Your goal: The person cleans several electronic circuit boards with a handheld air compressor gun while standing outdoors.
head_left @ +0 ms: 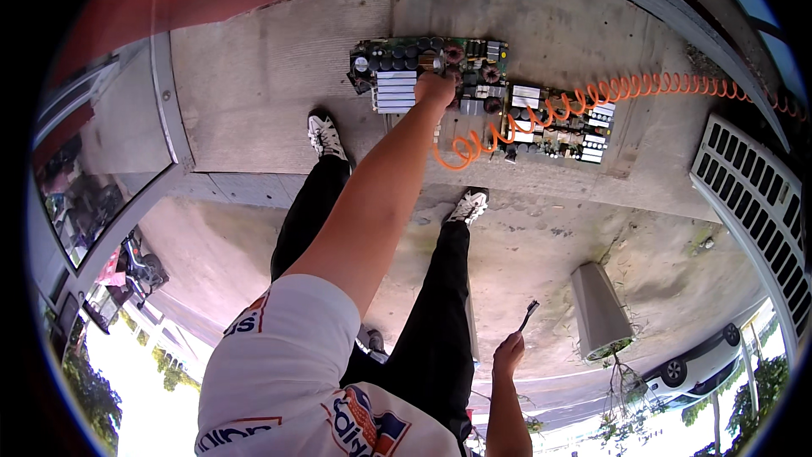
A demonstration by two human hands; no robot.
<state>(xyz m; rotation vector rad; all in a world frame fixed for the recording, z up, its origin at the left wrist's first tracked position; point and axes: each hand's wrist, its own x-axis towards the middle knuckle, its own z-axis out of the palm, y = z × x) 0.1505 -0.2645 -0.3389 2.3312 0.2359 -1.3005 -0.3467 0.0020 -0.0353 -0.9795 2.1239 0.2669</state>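
Observation:
My left hand (434, 90) reaches out over a large circuit board (394, 90) on the concrete, its fingers closed. What they grip is hidden, though a small dark tip shows beyond them. The board carries black capacitors, copper coils and pale metal heat sinks. An orange coiled hose (463, 152) comes in from the right, and its near end passes close to my left wrist and forearm. Just right of the first board lies a second circuit board (562, 127), partly under the coils. Low on the right, my right hand (508, 354) grips a thin dark brush (529, 315), bristle end up, away from the boards.
My feet in white-and-black shoes (326, 135) stand near the boards, across a step edge (254, 189). A grey planter (599, 309) stands at right, with a slatted pale panel (753, 169) beyond. A glass door frame (161, 93) is at left; a parked car (694, 368) is lower right.

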